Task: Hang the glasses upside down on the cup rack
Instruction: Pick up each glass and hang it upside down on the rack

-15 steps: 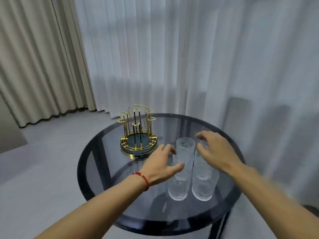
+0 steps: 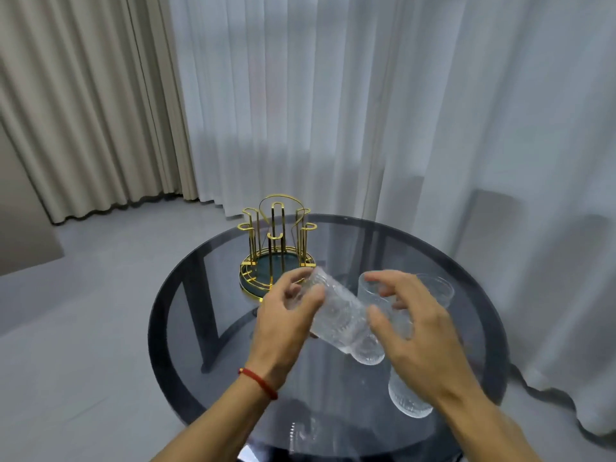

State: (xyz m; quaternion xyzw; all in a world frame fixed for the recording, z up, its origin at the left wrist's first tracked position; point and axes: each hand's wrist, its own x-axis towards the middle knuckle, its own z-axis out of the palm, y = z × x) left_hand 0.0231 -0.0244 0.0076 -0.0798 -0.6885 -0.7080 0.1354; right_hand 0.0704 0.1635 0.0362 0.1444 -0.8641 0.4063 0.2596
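Note:
A gold wire cup rack (image 2: 276, 248) with a dark green base stands empty at the back left of the round smoked-glass table (image 2: 206, 295). My left hand (image 2: 283, 321) is shut on a ribbed clear glass (image 2: 340, 315), lifted off the table and tilted with its rim toward the rack. My right hand (image 2: 423, 341) hovers beside it, fingers spread and curved, the thumb next to the tilted glass. Under and behind the right hand stand more clear glasses: one upright in the middle (image 2: 365, 290) and a tall one at the right (image 2: 408, 398), partly hidden by the hand.
White sheer curtains (image 2: 333, 111) hang right behind the table and drape down its right side. Beige curtains (image 2: 83, 111) hang at the left over a pale floor. The table's dark frame shows through the glass top.
My left hand has closed on a glass, lifted it and tipped it toward the rack. My right hand has drawn back from the rear glasses toward the tilted one.

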